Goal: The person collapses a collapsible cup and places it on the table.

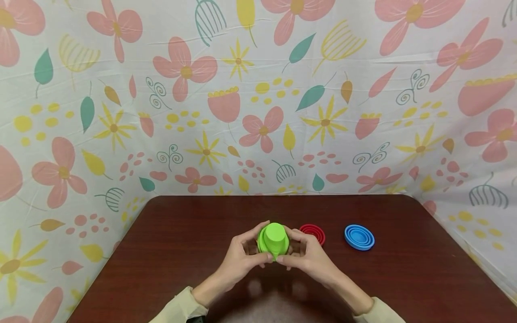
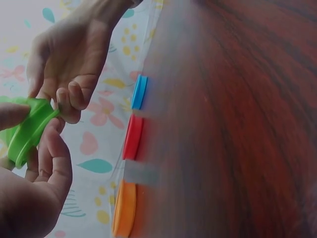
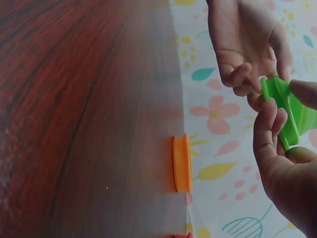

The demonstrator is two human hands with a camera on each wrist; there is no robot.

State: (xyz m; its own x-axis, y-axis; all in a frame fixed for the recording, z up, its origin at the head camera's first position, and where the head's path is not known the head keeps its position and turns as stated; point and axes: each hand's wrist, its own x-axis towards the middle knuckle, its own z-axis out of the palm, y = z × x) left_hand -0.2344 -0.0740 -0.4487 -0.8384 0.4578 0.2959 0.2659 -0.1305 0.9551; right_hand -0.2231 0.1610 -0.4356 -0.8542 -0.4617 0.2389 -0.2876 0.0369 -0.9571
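Both hands hold a bright green collapsible silicone cup [image 1: 274,242] in front of me, over the dark table. Its narrow round end stands out toward the head camera, with stepped rings around it. My left hand [image 1: 242,255] grips the cup's left side, and my right hand [image 1: 310,256] grips its right side. Both thumbs meet at the near edge of the rim, while the other fingers curl underneath. In the wrist views the green cup is clear of the tabletop, its wide rim turned down.
A flattened red ringed cup [image 1: 316,231] lies just behind my right hand. Farther right lies a flattened blue one [image 1: 359,237]. An orange one [image 2: 125,209] is mostly hidden behind the left hand in the head view. Flowered cloth [image 1: 262,89] hangs behind the brown table [image 1: 181,242].
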